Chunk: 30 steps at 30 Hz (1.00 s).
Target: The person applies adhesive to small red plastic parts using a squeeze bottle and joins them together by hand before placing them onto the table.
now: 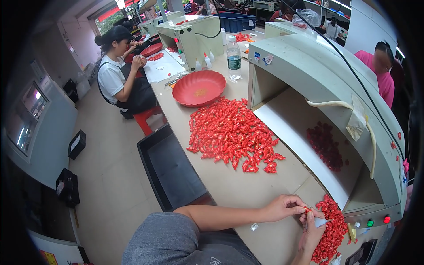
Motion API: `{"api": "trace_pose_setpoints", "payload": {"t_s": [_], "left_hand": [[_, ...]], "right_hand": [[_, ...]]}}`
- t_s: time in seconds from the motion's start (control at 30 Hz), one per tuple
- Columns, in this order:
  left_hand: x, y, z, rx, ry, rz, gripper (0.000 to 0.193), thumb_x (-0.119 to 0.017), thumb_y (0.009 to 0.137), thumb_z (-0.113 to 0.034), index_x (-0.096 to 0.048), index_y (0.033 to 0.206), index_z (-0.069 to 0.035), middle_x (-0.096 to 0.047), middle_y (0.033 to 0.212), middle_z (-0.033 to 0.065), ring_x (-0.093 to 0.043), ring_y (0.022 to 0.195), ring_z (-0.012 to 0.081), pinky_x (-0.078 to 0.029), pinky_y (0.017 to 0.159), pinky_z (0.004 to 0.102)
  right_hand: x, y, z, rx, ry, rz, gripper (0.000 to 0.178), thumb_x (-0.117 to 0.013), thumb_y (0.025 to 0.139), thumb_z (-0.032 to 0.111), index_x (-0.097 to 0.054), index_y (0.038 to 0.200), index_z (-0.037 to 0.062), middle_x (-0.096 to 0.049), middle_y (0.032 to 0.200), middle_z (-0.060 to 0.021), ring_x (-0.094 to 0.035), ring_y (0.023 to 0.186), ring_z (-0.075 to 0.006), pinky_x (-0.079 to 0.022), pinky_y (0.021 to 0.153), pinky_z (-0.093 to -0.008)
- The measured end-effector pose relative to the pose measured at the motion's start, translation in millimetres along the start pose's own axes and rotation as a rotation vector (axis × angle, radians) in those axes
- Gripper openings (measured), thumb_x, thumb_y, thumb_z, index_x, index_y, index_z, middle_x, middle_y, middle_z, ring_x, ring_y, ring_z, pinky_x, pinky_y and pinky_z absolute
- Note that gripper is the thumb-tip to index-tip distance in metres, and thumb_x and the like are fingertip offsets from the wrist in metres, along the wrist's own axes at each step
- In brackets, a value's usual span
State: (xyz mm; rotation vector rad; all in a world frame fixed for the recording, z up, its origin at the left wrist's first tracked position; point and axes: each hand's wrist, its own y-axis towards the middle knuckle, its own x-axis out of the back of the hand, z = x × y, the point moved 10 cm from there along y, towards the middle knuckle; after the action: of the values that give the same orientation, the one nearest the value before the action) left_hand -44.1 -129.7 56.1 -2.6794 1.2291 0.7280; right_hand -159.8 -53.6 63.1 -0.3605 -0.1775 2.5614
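Note:
Near the front right of the table, my left hand (pixel 286 208) pinches a small glossy red piece (pixel 306 210) between thumb and fingertips. My right hand (pixel 312 232) meets it there, fingers closed around a small whitish squeeze bottle (pixel 319 222) whose thin nozzle points to the right. Part of the red piece is hidden by my fingers. Just beyond my right hand lies a heap of small red pieces (pixel 329 240). Farther off spreads a larger pile of red figures with gold marks (pixel 232 132), touched by neither hand.
A curved grey-green machine (pixel 309 66) with a white belt (pixel 291 132) stands at the right, red pieces inside. A red scalloped bowl (pixel 198 88) and a water bottle (pixel 234 59) are behind the pile. A black bin (pixel 170 163) is left of the table. A co-worker (pixel 119 70) sits far left.

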Motion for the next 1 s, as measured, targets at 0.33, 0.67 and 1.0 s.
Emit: {"api": "trace_pose_setpoints", "payload": {"t_s": [0.33, 0.67, 1.0], "left_hand": [[-1, 5, 3, -0.067, 0.029, -0.03, 0.014, -0.059, 0.094, -0.01, -0.061, 0.101, 0.002, -0.067, 0.091, 0.0061, -0.063, 0.083, 0.0106, -0.053, 0.077, 0.0271], [6, 5, 9, 0.084, 0.119, -0.046, 0.017, -0.057, 0.096, -0.012, -0.06, 0.109, -0.002, -0.066, 0.097, 0.0034, -0.062, 0.09, 0.0084, -0.051, 0.079, 0.0252], [21, 0, -65, -0.248, 0.983, -0.11, 0.016, -0.065, 0.086, -0.012, -0.059, 0.098, -0.004, -0.061, 0.104, 0.0083, -0.058, 0.102, 0.02, -0.044, 0.09, 0.0388]], "right_hand": [[3, 1, 1, 0.024, -0.027, -0.025, 0.012, -0.062, 0.092, 0.008, -0.059, 0.102, 0.003, -0.063, 0.091, -0.0052, -0.059, 0.071, -0.0087, -0.051, 0.066, -0.0204], [-3, 10, -7, -0.032, -0.001, -0.035, 0.014, -0.062, 0.09, 0.005, -0.058, 0.103, -0.0017, -0.066, 0.093, -0.0103, -0.064, 0.075, -0.0139, -0.055, 0.07, -0.0263], [-14, 5, -5, 0.003, -0.097, 0.016, 0.021, -0.058, 0.094, 0.011, -0.058, 0.11, -0.0027, -0.065, 0.094, -0.0093, -0.063, 0.078, -0.0135, -0.054, 0.073, -0.0282]]}}
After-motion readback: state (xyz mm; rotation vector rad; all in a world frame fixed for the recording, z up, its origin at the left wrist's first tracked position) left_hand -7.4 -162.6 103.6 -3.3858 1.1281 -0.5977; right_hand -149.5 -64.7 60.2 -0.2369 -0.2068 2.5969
